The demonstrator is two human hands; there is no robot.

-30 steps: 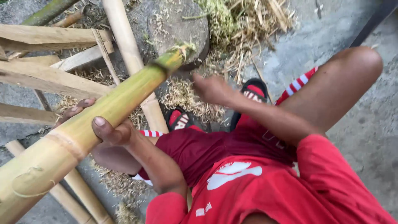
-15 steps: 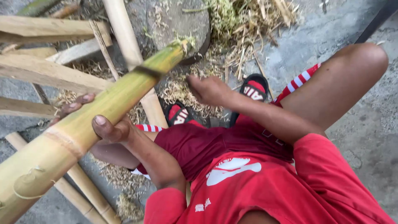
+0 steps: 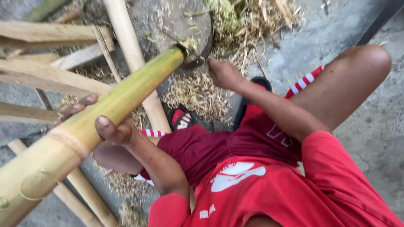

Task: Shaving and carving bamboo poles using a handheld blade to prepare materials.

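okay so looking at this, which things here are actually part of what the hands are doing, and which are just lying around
In hand:
left hand gripping the green bamboo pole
right hand, empty, beside the pole's far end
grey stone under that end

Lying about:
split bamboo slats
pale pole
dry shavings
concrete floor

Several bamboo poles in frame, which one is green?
The thick bamboo pole gripped by the left hand, running diagonally from lower left to the stone block. It is green-yellow and raised; the other poles are pale tan, lying on the ground.
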